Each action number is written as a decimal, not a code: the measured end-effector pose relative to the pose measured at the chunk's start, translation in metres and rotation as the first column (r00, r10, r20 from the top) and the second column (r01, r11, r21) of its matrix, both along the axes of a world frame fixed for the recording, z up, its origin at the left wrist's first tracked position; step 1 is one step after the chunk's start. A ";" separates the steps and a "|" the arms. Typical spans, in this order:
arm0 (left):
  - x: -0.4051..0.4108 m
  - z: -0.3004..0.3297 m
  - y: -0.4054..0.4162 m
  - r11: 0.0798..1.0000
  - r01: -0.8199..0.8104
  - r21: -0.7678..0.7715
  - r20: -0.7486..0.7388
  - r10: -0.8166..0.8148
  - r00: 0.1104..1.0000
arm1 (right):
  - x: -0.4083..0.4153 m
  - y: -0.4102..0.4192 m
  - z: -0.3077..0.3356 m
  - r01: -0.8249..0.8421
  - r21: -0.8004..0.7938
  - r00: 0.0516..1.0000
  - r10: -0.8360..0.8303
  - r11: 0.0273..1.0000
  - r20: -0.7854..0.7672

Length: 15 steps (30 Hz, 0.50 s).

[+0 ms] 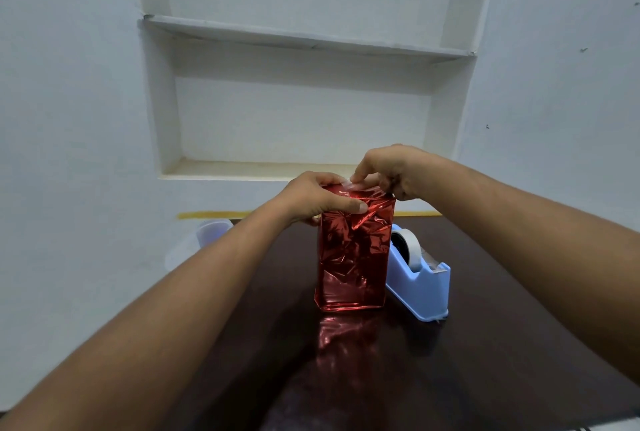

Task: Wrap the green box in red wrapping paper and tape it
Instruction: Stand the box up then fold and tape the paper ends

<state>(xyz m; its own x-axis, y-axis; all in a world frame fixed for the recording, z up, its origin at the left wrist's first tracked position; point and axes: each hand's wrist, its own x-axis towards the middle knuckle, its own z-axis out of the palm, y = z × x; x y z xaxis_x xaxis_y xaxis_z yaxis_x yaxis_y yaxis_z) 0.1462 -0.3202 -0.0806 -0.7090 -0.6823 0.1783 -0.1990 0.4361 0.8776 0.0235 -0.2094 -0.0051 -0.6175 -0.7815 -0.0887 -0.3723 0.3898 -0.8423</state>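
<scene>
Box [353,254], upright, fully sheathed in crinkled shiny red paper; left hand [317,198] grips its top, right hand [391,170] pinches tape [353,184].

A pale bluish-white wall [69,101] holds a recessed niche [304,118] with one white shelf [304,39] across it (its left corner chipped). Below stands a dark, glossy table [485,344]; light is soft and even.

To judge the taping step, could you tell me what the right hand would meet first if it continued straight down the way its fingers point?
The right hand would likely meet the top of the wrapped box, where it pinches clear tape.
</scene>
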 end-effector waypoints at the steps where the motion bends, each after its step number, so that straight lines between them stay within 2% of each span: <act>1: 0.000 0.000 0.001 1.000 -0.001 -0.004 0.001 0.001 1.000 | 0.002 0.002 0.002 -0.007 0.009 1.000 0.007 1.000 0.011; 4: 0.000 0.001 0.000 1.000 0.003 -0.013 0.007 -0.003 1.000 | 0.003 0.000 0.003 -0.018 0.023 0.999 0.017 1.000 0.030; 11: -0.002 0.001 -0.001 1.000 0.011 -0.022 0.006 -0.011 1.000 | 0.001 -0.018 -0.002 0.012 0.045 0.993 -0.006 0.999 -0.120; 15: -0.005 0.000 -0.003 0.999 0.020 -0.030 0.013 -0.019 1.000 | 0.002 -0.019 0.000 -0.010 0.107 0.994 0.022 0.994 -0.108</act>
